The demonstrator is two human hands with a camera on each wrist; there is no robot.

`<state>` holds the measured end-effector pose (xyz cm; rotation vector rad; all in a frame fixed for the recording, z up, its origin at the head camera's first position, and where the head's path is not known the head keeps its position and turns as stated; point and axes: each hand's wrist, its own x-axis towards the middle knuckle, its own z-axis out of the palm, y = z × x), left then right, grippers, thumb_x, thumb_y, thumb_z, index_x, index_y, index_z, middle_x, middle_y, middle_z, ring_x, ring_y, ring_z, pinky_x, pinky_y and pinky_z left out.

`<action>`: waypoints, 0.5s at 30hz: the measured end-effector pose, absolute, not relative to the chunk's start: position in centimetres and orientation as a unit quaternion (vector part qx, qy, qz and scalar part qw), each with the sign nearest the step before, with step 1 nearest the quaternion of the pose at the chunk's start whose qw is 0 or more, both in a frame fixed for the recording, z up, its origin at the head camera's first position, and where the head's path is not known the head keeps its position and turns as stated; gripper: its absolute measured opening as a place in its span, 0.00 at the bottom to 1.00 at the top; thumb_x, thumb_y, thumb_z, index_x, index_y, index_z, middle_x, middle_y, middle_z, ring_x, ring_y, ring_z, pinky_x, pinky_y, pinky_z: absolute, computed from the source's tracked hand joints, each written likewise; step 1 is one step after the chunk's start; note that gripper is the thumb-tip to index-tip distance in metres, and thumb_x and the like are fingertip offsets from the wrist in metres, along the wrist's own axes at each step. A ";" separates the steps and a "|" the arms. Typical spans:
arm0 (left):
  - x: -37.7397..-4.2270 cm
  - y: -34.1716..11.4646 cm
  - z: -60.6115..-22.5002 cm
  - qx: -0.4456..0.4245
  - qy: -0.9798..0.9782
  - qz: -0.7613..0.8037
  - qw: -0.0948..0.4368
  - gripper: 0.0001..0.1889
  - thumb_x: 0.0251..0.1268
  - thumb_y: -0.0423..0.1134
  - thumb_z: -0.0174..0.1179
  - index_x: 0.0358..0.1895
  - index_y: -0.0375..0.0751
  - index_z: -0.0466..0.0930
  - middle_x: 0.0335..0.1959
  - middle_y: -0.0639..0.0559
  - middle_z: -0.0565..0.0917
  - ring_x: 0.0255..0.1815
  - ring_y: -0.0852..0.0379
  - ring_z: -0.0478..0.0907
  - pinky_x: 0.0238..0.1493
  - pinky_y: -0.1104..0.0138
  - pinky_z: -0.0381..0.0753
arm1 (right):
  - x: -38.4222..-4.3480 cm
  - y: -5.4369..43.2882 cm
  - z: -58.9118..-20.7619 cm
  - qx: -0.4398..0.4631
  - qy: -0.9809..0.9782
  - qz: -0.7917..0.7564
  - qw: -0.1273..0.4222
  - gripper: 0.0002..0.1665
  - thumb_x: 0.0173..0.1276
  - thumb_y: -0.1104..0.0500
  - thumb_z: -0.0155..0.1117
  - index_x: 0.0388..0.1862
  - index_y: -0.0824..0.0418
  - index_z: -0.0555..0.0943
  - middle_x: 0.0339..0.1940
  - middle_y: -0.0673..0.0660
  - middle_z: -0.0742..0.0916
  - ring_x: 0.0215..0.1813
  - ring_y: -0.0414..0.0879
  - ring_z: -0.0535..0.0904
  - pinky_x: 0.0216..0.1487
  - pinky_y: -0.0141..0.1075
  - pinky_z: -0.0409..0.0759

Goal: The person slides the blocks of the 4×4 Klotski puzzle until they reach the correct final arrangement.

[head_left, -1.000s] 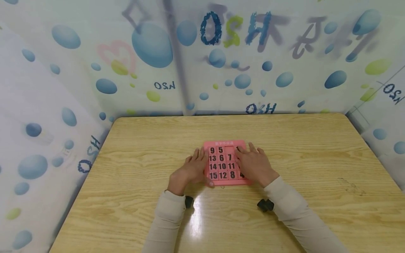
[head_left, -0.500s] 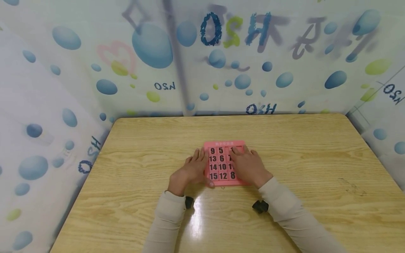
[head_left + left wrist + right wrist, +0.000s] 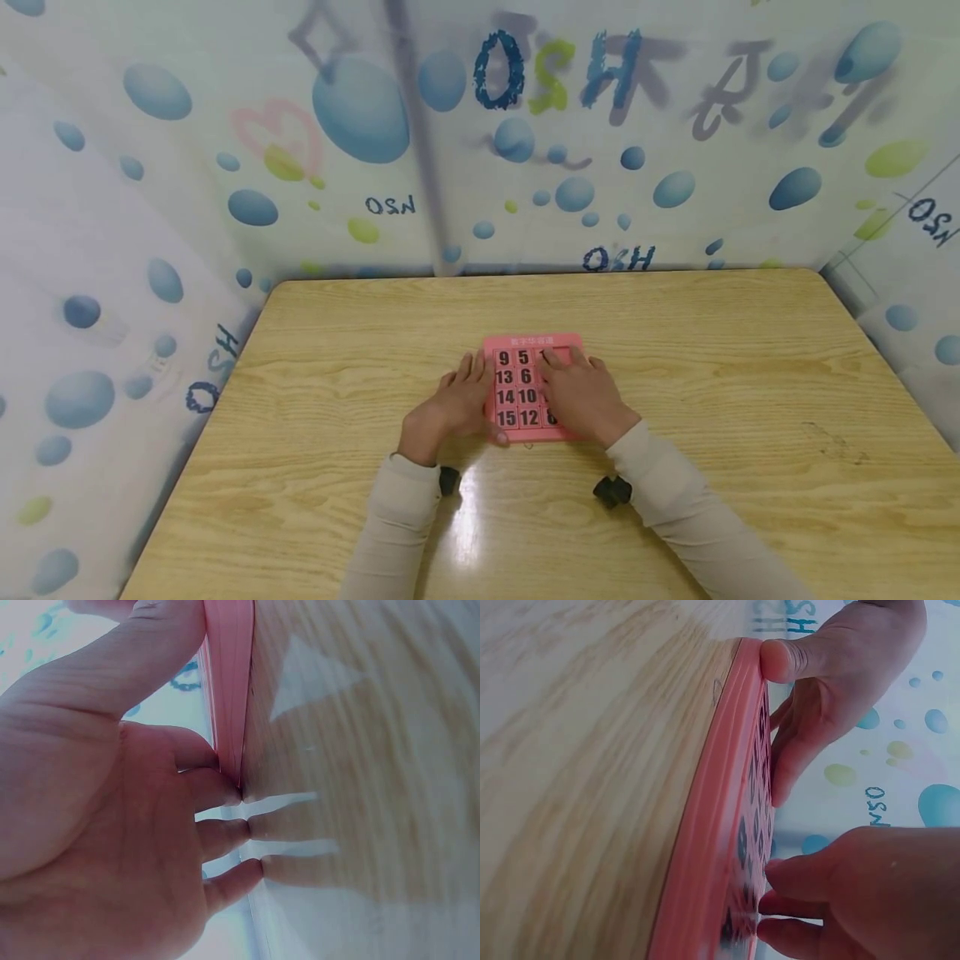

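A pink sliding number puzzle [image 3: 498, 342] lies flat on the table, with black numbers on its square tiles. Along its left edge, the left hand [image 3: 453, 404] holds the frame: the thumb [image 3: 780, 661] is at the near corner and the fingers are on the left side. In the left wrist view, several of those fingertips [image 3: 244, 879] rest on the tabletop. The right hand [image 3: 581, 396] lies over the puzzle's right half, its fingertips touching a top-row tile beside the 5 [image 3: 523, 357]. It hides most of the two right columns. Part of an empty slot shows at the top right.
The wood-grain table [image 3: 360, 333] extends around the puzzle on all sides. A wall covering with blue and green spots [image 3: 363, 108] rises behind it. Dark wrist devices [image 3: 613, 492] sit under both cuffs.
The right hand has moved left, sliding a top-row tile into the gap beside the 5. The empty slot is now at the top right. The left hand has kept its place.
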<state>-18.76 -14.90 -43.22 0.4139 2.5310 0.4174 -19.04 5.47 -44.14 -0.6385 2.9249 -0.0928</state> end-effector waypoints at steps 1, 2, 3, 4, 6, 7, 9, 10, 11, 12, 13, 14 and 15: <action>-18.7 -14.9 -43.2 0.154 0.938 0.156 0.268 0.66 0.49 0.58 0.73 0.80 0.35 0.33 0.81 0.40 0.34 0.82 0.42 0.29 0.80 0.48 0.42 | -19.0 5.6 -44.1 -0.210 0.974 -0.032 0.074 0.28 0.77 0.50 0.53 0.72 0.59 0.72 0.74 0.56 0.73 0.74 0.64 0.66 0.66 0.62 0.69; -18.7 -14.9 -43.2 0.155 0.938 0.156 0.268 0.67 0.50 0.58 0.73 0.80 0.35 0.33 0.81 0.40 0.34 0.82 0.42 0.29 0.80 0.48 0.42 | -18.9 5.8 -44.1 -0.207 0.975 -0.034 0.075 0.28 0.78 0.51 0.52 0.72 0.59 0.72 0.74 0.57 0.73 0.74 0.65 0.65 0.67 0.63 0.68; -18.7 -14.9 -43.3 0.157 0.938 0.156 0.267 0.67 0.50 0.58 0.74 0.80 0.35 0.33 0.81 0.40 0.34 0.82 0.42 0.30 0.79 0.48 0.42 | -18.7 6.0 -44.0 -0.203 0.975 -0.037 0.077 0.28 0.78 0.51 0.51 0.73 0.60 0.71 0.74 0.57 0.73 0.75 0.65 0.63 0.68 0.63 0.67; -18.7 -14.9 -43.3 0.158 0.938 0.156 0.266 0.66 0.50 0.58 0.73 0.80 0.35 0.33 0.81 0.40 0.34 0.82 0.42 0.30 0.79 0.48 0.42 | -18.6 6.2 -43.9 -0.202 0.976 -0.037 0.077 0.28 0.78 0.51 0.51 0.73 0.61 0.71 0.74 0.57 0.73 0.76 0.65 0.62 0.68 0.63 0.66; -18.6 -14.9 -43.3 0.158 0.938 0.157 0.266 0.66 0.50 0.58 0.74 0.80 0.35 0.33 0.81 0.40 0.34 0.82 0.42 0.30 0.80 0.48 0.42 | -18.3 6.7 -43.7 -0.199 0.976 -0.037 0.078 0.29 0.78 0.51 0.50 0.73 0.62 0.70 0.74 0.58 0.73 0.76 0.66 0.61 0.69 0.64 0.65; -18.6 -15.0 -43.3 0.158 0.938 0.159 0.266 0.66 0.50 0.57 0.74 0.80 0.35 0.33 0.81 0.40 0.34 0.82 0.42 0.29 0.80 0.48 0.41 | -18.2 6.9 -43.6 -0.201 0.976 -0.033 0.077 0.28 0.78 0.52 0.51 0.73 0.61 0.70 0.74 0.58 0.73 0.75 0.67 0.62 0.68 0.64 0.65; -18.6 -15.0 -43.3 0.157 0.937 0.163 0.265 0.66 0.50 0.57 0.74 0.80 0.35 0.33 0.81 0.40 0.33 0.82 0.42 0.29 0.80 0.49 0.41 | -17.9 7.4 -43.3 -0.204 0.975 -0.028 0.078 0.28 0.78 0.52 0.52 0.72 0.60 0.71 0.73 0.59 0.74 0.75 0.67 0.63 0.68 0.64 0.66; -18.6 -15.0 -43.2 0.157 0.937 0.164 0.266 0.66 0.50 0.57 0.74 0.80 0.35 0.33 0.81 0.40 0.33 0.82 0.43 0.29 0.80 0.49 0.40 | -17.7 7.6 -43.2 -0.207 0.975 -0.025 0.078 0.28 0.77 0.52 0.53 0.72 0.60 0.71 0.73 0.59 0.74 0.74 0.67 0.64 0.67 0.64 0.66; -18.6 -15.1 -43.2 0.157 0.936 0.167 0.266 0.67 0.50 0.57 0.74 0.80 0.36 0.33 0.81 0.40 0.33 0.82 0.43 0.28 0.80 0.49 0.40 | -17.5 7.8 -43.1 -0.209 0.974 -0.023 0.079 0.28 0.77 0.51 0.54 0.72 0.59 0.72 0.72 0.59 0.75 0.74 0.68 0.65 0.67 0.64 0.67; -18.5 -15.1 -43.3 0.157 0.936 0.169 0.266 0.67 0.50 0.57 0.74 0.80 0.35 0.32 0.81 0.40 0.33 0.82 0.43 0.28 0.80 0.49 0.40 | -17.4 7.9 -43.0 -0.214 0.973 -0.017 0.081 0.28 0.76 0.51 0.55 0.71 0.59 0.72 0.72 0.59 0.75 0.73 0.68 0.66 0.66 0.65 0.67; -18.5 -15.1 -43.2 0.156 0.936 0.170 0.266 0.67 0.50 0.57 0.74 0.80 0.36 0.32 0.81 0.40 0.32 0.82 0.43 0.28 0.80 0.49 0.40 | -17.2 8.0 -43.0 -0.217 0.973 -0.015 0.083 0.28 0.75 0.51 0.56 0.71 0.59 0.73 0.72 0.59 0.75 0.73 0.68 0.66 0.66 0.65 0.68; -18.5 -15.1 -43.2 0.155 0.936 0.172 0.266 0.66 0.50 0.56 0.74 0.80 0.36 0.32 0.81 0.41 0.32 0.82 0.43 0.28 0.80 0.49 0.40 | -17.1 8.1 -42.9 -0.218 0.972 -0.015 0.085 0.28 0.75 0.51 0.57 0.70 0.59 0.74 0.72 0.59 0.76 0.72 0.68 0.67 0.66 0.65 0.68; -18.5 -15.1 -43.2 0.154 0.936 0.173 0.266 0.66 0.50 0.56 0.74 0.80 0.36 0.32 0.81 0.41 0.32 0.82 0.43 0.28 0.80 0.49 0.40 | -16.9 8.1 -42.9 -0.220 0.972 -0.011 0.086 0.28 0.75 0.51 0.58 0.70 0.59 0.74 0.71 0.59 0.76 0.72 0.68 0.67 0.66 0.65 0.68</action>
